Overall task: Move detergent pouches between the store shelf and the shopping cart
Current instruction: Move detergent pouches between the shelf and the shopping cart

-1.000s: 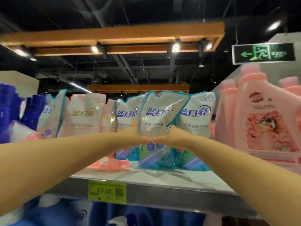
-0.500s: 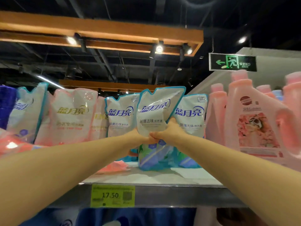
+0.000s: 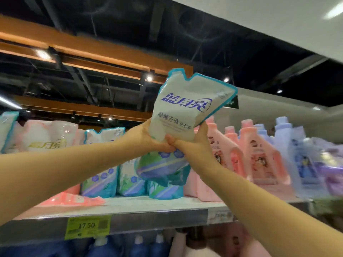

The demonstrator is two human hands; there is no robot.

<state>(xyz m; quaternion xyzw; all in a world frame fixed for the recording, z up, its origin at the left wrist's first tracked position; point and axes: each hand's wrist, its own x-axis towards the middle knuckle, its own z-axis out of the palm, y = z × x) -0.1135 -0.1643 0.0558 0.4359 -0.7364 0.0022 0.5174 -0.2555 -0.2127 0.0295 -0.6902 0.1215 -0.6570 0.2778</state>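
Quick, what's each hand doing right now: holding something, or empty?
The left hand is closed, gripping the detergent pouch around its middle.
The right hand is closed, gripping the same pouch.

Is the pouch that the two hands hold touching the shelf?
Apart. The head view shows the pouch held up by the left hand and right hand, its bottom clear above the shelf.

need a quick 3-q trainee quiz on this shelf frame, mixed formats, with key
1. Fill in: the yellow price tag on the front of the shelf reads ___.
2. Of the left hand and right hand, which grips the teal-edged pouch? A left only; B right only; C both.
3. True or false: the teal-edged pouch rests on the shelf.
Key: 1 17.50; 2 C; 3 false, it is held above the shelf.
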